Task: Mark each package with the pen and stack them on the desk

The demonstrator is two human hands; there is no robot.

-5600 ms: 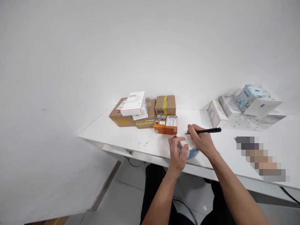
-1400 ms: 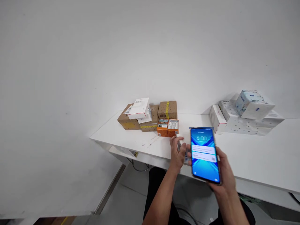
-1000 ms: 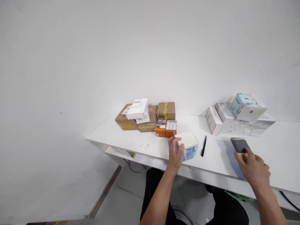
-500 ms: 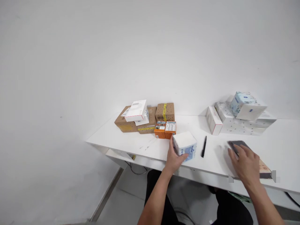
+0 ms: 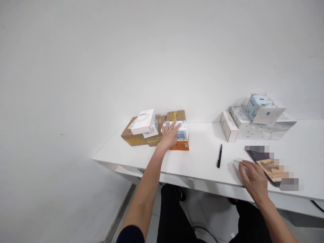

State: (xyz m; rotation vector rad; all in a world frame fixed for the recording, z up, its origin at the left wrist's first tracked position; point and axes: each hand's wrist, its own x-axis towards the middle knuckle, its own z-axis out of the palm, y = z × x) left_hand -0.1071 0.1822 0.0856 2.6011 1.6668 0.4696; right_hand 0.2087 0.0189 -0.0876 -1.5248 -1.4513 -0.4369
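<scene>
My left hand, fingers spread, lies on a blue-and-white tissue pack. This pack rests on top of the small orange boxes, whose upper faces it hides. Behind them stands a brown dotted carton with yellow tape. Over the desk near its front edge, my right hand is loosely bent with nothing visible in it. Just right of it lies a dark book with a tan cover picture, partly blurred out. A black pen lies to the left of that hand.
Left on the white desk, a white box tops a tissue pack and brown cartons. At the right back, another tissue pack sits on a dotted white package, beside a slim white box.
The tissue pack went from the desk's front to the top of the orange boxes, and my left hand now lies flat on it. My right hand moved left off the book.
</scene>
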